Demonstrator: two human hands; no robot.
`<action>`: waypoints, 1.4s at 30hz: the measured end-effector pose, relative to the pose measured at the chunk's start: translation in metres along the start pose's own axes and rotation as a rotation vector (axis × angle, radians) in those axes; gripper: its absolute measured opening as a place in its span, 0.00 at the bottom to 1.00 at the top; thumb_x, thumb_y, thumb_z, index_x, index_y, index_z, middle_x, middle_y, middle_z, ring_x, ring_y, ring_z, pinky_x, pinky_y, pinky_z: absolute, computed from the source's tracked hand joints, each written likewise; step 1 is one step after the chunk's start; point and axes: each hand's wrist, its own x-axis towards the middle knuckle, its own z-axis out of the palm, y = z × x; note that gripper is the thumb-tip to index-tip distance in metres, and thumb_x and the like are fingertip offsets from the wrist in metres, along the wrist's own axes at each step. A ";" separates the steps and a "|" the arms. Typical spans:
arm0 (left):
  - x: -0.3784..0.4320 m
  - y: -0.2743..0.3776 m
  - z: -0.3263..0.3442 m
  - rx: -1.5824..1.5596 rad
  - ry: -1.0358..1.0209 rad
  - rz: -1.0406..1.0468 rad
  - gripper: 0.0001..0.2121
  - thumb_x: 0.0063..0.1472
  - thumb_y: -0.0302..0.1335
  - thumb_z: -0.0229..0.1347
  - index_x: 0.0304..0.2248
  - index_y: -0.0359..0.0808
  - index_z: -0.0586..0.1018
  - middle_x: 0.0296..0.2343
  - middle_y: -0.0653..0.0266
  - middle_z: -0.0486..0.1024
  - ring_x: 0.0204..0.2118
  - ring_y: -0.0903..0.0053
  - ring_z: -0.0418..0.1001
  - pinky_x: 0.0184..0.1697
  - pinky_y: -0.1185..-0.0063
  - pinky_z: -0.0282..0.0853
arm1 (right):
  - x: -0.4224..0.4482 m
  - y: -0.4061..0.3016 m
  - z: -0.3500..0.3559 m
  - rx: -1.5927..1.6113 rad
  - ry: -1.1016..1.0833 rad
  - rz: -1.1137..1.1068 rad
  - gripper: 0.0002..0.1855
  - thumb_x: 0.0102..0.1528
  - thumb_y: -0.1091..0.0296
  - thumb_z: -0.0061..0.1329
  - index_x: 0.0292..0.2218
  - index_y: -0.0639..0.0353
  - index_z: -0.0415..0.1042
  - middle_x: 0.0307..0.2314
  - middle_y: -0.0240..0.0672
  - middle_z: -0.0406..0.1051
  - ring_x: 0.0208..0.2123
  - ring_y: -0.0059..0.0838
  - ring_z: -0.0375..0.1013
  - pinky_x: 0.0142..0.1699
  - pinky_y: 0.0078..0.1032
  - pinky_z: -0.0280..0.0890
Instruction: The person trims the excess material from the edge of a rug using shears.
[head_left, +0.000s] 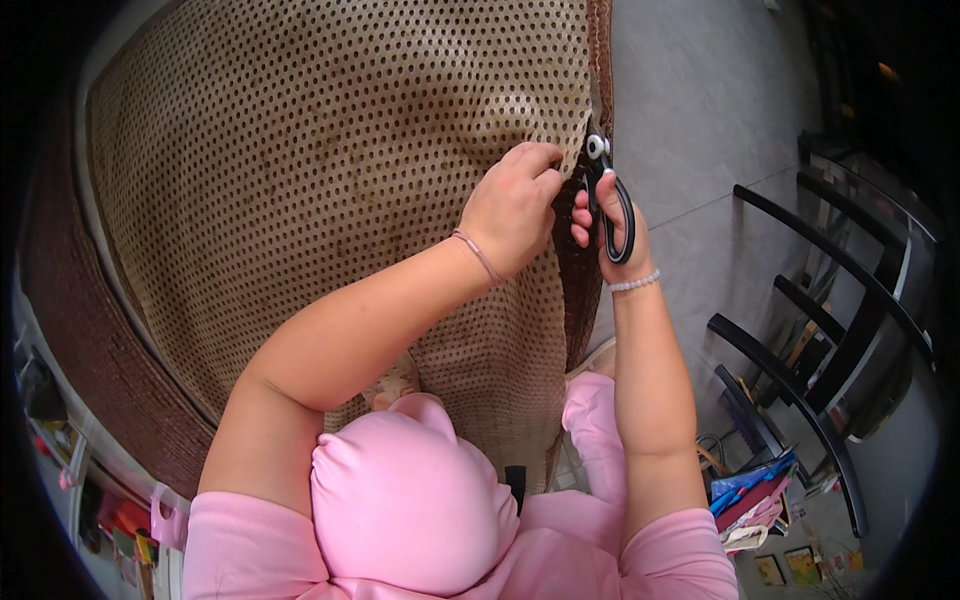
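A large sheet of beige mesh fabric (337, 150), with dark round holes and brownish stains, is spread in front of me. My left hand (510, 206) lies on it close to its right edge, fingers curled and pinching the fabric. My right hand (641, 244) grips black-handled scissors (627, 225) with a white pivot, thumb against one handle loop. The blades point away from me at the fabric's edge, partly hidden there, so how far they are apart cannot be told. Brown trim (601, 45) runs along that edge, and darker brown material shows beneath the fabric by the scissors.
Grey tiled floor (697, 97) lies to the right. Black curved bars (832, 240) of a furniture frame stand there, with a pile of coloured items (750, 495) below. A brown woven mat border (82, 315) runs along the left. My pink-clothed knee (412, 502) is in front of me.
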 end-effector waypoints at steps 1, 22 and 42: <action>0.000 0.001 0.001 -0.001 -0.001 0.001 0.07 0.41 0.15 0.50 0.24 0.27 0.70 0.40 0.50 0.68 0.44 0.57 0.66 0.47 0.70 0.64 | 0.002 -0.001 0.001 0.001 0.002 -0.001 0.24 0.51 0.44 0.49 0.26 0.60 0.64 0.19 0.25 0.60 0.17 0.13 0.60 0.18 0.11 0.56; 0.000 0.002 0.004 0.026 0.007 -0.010 0.07 0.41 0.15 0.50 0.25 0.28 0.69 0.40 0.50 0.68 0.44 0.57 0.67 0.46 0.71 0.65 | 0.031 -0.016 0.005 -0.004 -0.027 0.011 0.24 0.49 0.44 0.52 0.26 0.59 0.65 0.19 0.26 0.61 0.16 0.14 0.61 0.17 0.12 0.56; 0.011 -0.019 0.014 -0.233 -0.150 -0.255 0.21 0.42 0.15 0.50 0.41 0.33 0.71 0.40 0.53 0.65 0.43 0.59 0.66 0.47 0.71 0.64 | -0.023 -0.062 -0.049 -0.604 0.017 0.389 0.23 0.54 0.43 0.45 0.26 0.57 0.66 0.16 0.27 0.63 0.17 0.22 0.64 0.23 0.18 0.58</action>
